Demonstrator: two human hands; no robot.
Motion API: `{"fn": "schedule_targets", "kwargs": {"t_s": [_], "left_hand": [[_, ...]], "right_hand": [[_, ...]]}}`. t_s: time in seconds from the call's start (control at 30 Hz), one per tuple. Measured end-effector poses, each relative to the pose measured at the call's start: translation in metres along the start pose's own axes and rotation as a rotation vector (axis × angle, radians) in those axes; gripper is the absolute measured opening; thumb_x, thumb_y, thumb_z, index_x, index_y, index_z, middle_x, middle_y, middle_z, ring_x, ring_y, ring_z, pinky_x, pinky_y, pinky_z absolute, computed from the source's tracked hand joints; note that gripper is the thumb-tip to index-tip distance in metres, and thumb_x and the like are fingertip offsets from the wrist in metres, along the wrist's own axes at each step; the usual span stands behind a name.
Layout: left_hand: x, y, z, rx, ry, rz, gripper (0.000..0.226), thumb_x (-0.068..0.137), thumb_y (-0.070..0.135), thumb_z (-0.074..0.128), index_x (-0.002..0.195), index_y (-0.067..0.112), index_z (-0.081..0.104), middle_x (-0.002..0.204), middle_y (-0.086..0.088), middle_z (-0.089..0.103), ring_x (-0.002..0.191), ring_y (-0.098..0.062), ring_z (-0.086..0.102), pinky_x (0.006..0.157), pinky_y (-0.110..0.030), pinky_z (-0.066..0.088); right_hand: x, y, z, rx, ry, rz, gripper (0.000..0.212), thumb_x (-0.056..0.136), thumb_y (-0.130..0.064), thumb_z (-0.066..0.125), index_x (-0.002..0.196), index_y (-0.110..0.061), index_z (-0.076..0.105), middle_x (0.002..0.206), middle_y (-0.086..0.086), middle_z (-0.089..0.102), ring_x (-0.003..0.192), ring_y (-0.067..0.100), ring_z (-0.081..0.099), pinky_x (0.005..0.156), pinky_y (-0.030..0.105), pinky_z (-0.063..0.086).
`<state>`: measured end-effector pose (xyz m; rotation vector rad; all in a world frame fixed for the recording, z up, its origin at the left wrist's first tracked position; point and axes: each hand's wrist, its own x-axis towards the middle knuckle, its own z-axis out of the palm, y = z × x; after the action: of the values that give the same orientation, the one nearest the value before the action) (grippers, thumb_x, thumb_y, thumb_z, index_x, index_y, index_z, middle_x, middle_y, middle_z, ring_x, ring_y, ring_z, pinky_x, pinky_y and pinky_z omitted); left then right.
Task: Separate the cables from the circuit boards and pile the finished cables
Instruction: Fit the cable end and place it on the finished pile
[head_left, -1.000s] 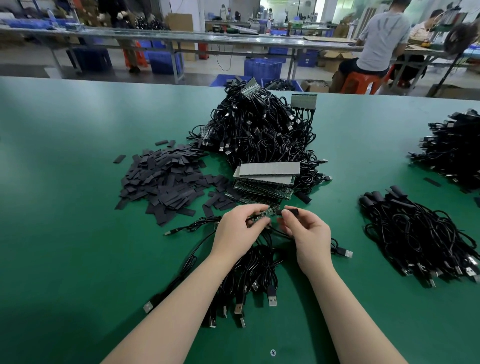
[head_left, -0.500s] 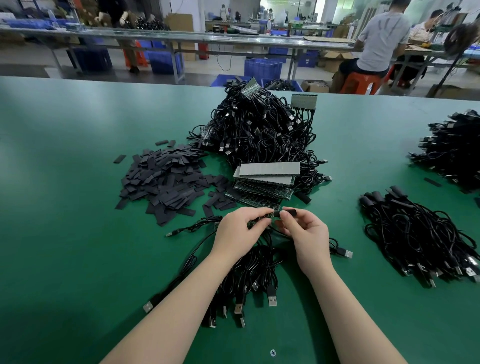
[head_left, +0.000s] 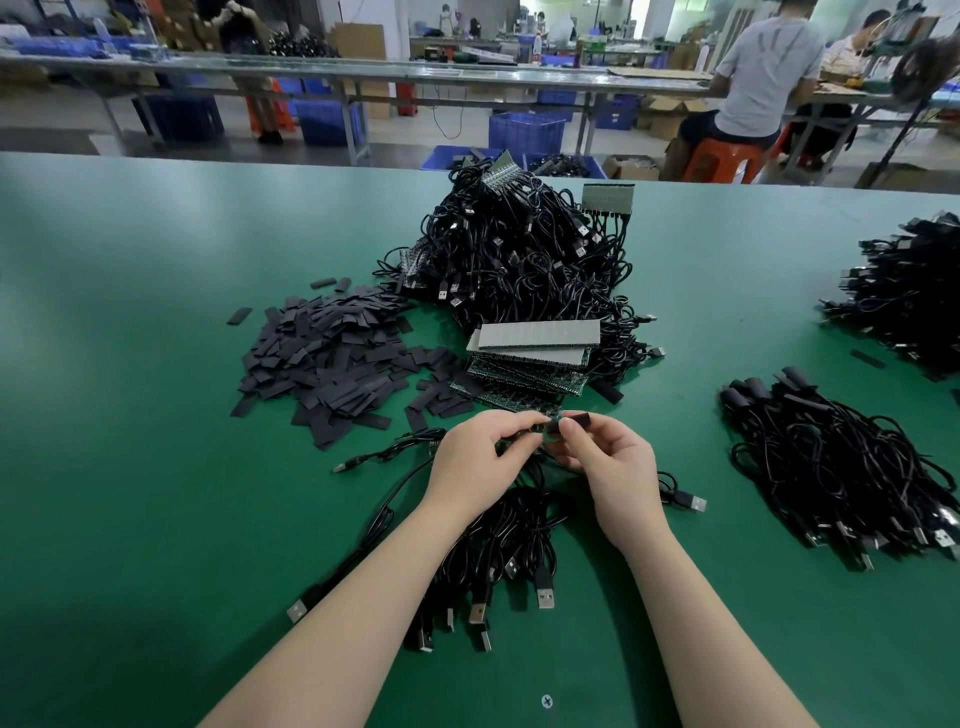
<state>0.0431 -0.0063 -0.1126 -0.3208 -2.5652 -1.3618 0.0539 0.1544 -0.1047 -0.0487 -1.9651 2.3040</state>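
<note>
1. Centrally, both hands meet just above the green table (head_left: 130, 415), near its front edge.
2. The left hand (head_left: 478, 457) has its fingers curled, thumb and fingertips pinching a small green board (head_left: 522, 439) that is mostly hidden beneath them.
3. The right hand (head_left: 610, 462) pinches a short black sleeve (head_left: 571, 421) between thumb and forefinger, right at the end of that board; the other fingers are curled in.
4. Black cables (head_left: 498, 551) run from under the hands toward the camera, their USB plugs (head_left: 544, 597) lying on the table between the forearms. One cable trails left, another ends in a plug to the right of the right wrist.
5. Just beyond the hands lies a stack of boards (head_left: 535, 358), with grey strips on top.
6. Behind that stack rises a big heap (head_left: 519, 260) of tangled black cables with boards still attached.
7. Left of the stack lies a loose spread of flat dark sleeves (head_left: 327, 358).
8. Well to the right sits a pile of cables (head_left: 841, 467), plugs pointing toward the front; a further cable pile (head_left: 909, 296) lies at the right edge.
9. Beyond the table, a person (head_left: 763, 78) sits on an orange stool (head_left: 722, 161) at another bench, and blue crates (head_left: 524, 132) stand on the floor.
</note>
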Motion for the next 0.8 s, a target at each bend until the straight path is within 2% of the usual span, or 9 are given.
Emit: {"fn": "schedule_targets", "kwargs": {"t_s": [0.2, 0.4, 0.5, 0.57, 0.63, 0.7, 0.8], "left_hand": [[0.001, 0.000, 0.000, -0.009, -0.001, -0.017, 0.024, 0.089, 0.034, 0.064, 0.110, 0.046, 0.068, 0.104, 0.026, 0.065, 0.103, 0.008, 0.056, 0.086, -0.013, 0.045], [-0.001, 0.003, 0.000, -0.027, 0.013, -0.050, 0.027, 0.085, 0.041, 0.070, 0.111, 0.047, 0.067, 0.109, 0.025, 0.068, 0.103, 0.011, 0.058, 0.091, -0.019, 0.048], [-0.003, 0.006, -0.003, -0.036, 0.000, -0.058, 0.039, 0.083, 0.044, 0.070, 0.119, 0.056, 0.058, 0.107, 0.027, 0.068, 0.102, 0.015, 0.058, 0.086, -0.007, 0.042], [-0.004, 0.009, -0.004, -0.027, 0.014, -0.049, 0.044, 0.083, 0.047, 0.069, 0.123, 0.055, 0.054, 0.105, 0.029, 0.068, 0.101, 0.017, 0.057, 0.084, -0.002, 0.039], [-0.004, 0.010, -0.003, 0.014, 0.061, -0.024, 0.039, 0.082, 0.047, 0.069, 0.121, 0.045, 0.062, 0.102, 0.026, 0.070, 0.100, 0.012, 0.060, 0.090, -0.012, 0.043], [-0.004, 0.012, -0.003, 0.058, 0.129, -0.007, 0.029, 0.081, 0.047, 0.071, 0.108, 0.037, 0.072, 0.097, 0.022, 0.072, 0.095, 0.003, 0.064, 0.093, -0.028, 0.047], [-0.005, 0.012, -0.003, 0.036, 0.145, 0.011, 0.023, 0.080, 0.045, 0.073, 0.099, 0.033, 0.077, 0.091, 0.017, 0.074, 0.086, 0.001, 0.065, 0.087, -0.033, 0.051]], "right_hand": [[0.000, 0.004, 0.000, -0.047, -0.017, -0.013, 0.010, 0.090, -0.010, 0.072, 0.094, -0.019, 0.075, 0.080, 0.002, 0.077, 0.074, 0.013, 0.071, 0.065, 0.019, 0.055], [0.000, 0.004, 0.001, -0.096, -0.025, -0.032, 0.012, 0.088, -0.009, 0.073, 0.094, -0.020, 0.076, 0.079, 0.001, 0.076, 0.069, 0.011, 0.067, 0.064, 0.018, 0.054], [0.000, 0.003, 0.000, -0.104, -0.031, -0.028, 0.013, 0.088, -0.011, 0.074, 0.091, -0.023, 0.077, 0.075, 0.001, 0.074, 0.065, 0.011, 0.061, 0.063, 0.018, 0.053], [0.000, 0.003, 0.000, -0.091, -0.031, -0.021, 0.013, 0.089, -0.011, 0.073, 0.089, -0.024, 0.077, 0.074, 0.000, 0.074, 0.064, 0.010, 0.061, 0.062, 0.018, 0.053], [0.000, 0.002, -0.001, -0.078, -0.021, -0.019, 0.012, 0.089, -0.012, 0.073, 0.089, -0.023, 0.077, 0.073, -0.001, 0.074, 0.063, 0.008, 0.062, 0.062, 0.018, 0.053], [0.000, 0.002, -0.001, -0.068, -0.011, -0.019, 0.011, 0.089, -0.012, 0.073, 0.088, -0.023, 0.076, 0.072, -0.001, 0.074, 0.062, 0.007, 0.062, 0.062, 0.018, 0.053], [0.000, 0.002, 0.000, -0.063, -0.009, -0.019, 0.011, 0.089, -0.011, 0.073, 0.089, -0.022, 0.076, 0.071, -0.002, 0.074, 0.060, 0.005, 0.063, 0.060, 0.016, 0.052]]}}
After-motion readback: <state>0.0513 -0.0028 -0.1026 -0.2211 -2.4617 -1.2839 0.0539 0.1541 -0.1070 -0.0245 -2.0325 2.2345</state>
